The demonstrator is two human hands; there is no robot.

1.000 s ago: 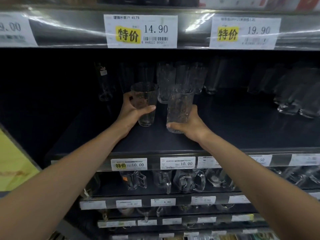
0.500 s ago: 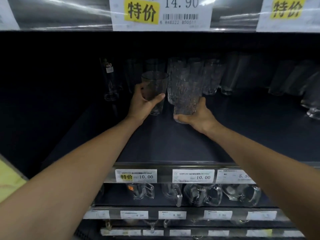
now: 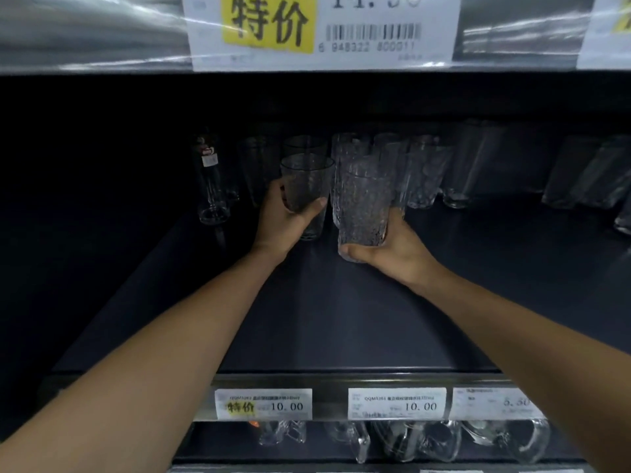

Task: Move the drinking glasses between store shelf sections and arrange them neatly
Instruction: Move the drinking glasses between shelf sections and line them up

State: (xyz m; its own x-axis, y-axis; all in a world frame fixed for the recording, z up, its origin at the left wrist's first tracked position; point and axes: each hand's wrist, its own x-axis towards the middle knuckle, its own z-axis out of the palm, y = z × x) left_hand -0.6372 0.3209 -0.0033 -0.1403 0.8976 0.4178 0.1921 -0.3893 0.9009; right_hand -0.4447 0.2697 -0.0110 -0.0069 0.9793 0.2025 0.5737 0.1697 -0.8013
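Glass-gripping on both sides: curling the left hand (image 3: 283, 221) round a smooth tumbler (image 3: 307, 179), thumb crossing its front; wrapping the right hand (image 3: 397, 250) low round a textured tumbler (image 3: 365, 206), thumb at its base. Holding both upright, side by side, with the back row of glasses (image 3: 426, 172) just beyond the fingertips and the dark shelf (image 3: 341, 319) beneath the knuckles.

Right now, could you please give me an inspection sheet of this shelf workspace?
Surface: dark shelf, dimly lit.
Job's things: smooth glass and textured glass, both upright; row of glasses at the back.
Clutter: slim labelled glass at back left.
Grippers: left hand grips the smooth glass; right hand grips the textured glass near its base.
Cables: nothing seen.
Surroundings: price tags on the shelf edge; glass mugs below.
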